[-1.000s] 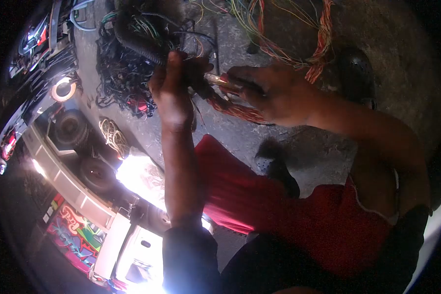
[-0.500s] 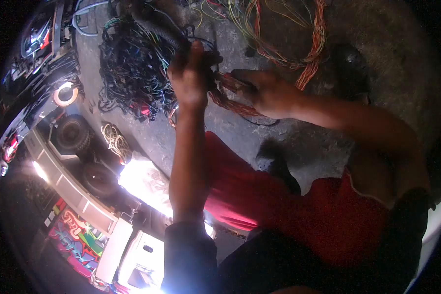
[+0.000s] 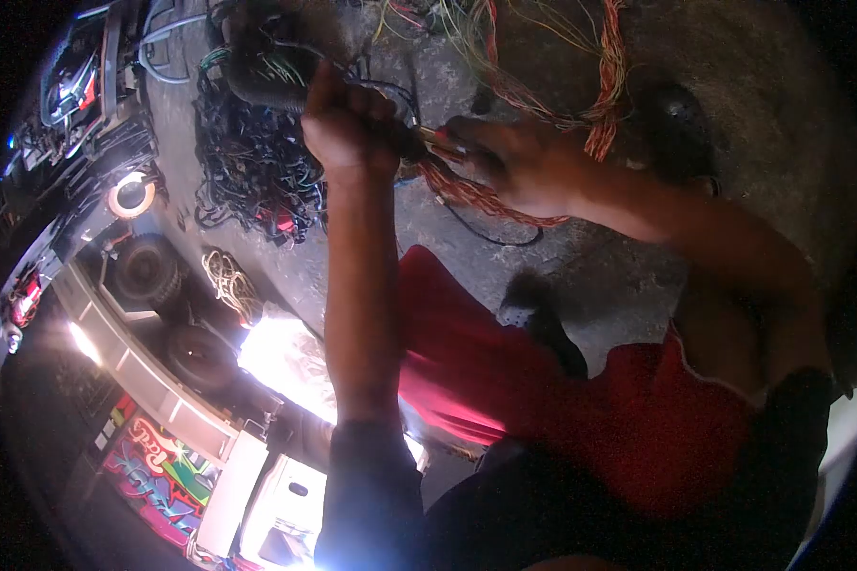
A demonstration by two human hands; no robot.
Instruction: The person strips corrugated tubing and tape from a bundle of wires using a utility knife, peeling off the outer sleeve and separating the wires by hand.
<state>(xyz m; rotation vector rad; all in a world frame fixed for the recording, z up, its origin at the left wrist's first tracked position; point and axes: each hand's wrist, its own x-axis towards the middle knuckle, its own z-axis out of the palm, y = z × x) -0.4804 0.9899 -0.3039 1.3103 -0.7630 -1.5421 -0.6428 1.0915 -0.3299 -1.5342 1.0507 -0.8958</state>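
My left hand (image 3: 352, 128) is closed around a dark corrugated tube (image 3: 267, 93) that curves in from the upper left. Close beside it, my right hand (image 3: 519, 167) is closed too, its fingers pointing at the left fist. A narrow, shiny piece (image 3: 438, 141) sticks out of the right hand towards the left; shadow hides its kind. A bundle of twisted red-orange wires (image 3: 471, 193) hangs from between the hands and passes under the right one. Left of the hands lies a tangled heap of black cables (image 3: 252, 162).
Loose red and yellow wires (image 3: 611, 81) lie on the concrete floor (image 3: 428, 238) ahead. A coiled rope (image 3: 227, 278) lies to the left, near a truck with large tyres (image 3: 148, 268). My legs in red cloth (image 3: 467, 357) are below the hands.
My left hand has moved slightly left with the tube, which now bows further out. My right hand stays nearly in place, and the gap between the hands has widened a little.
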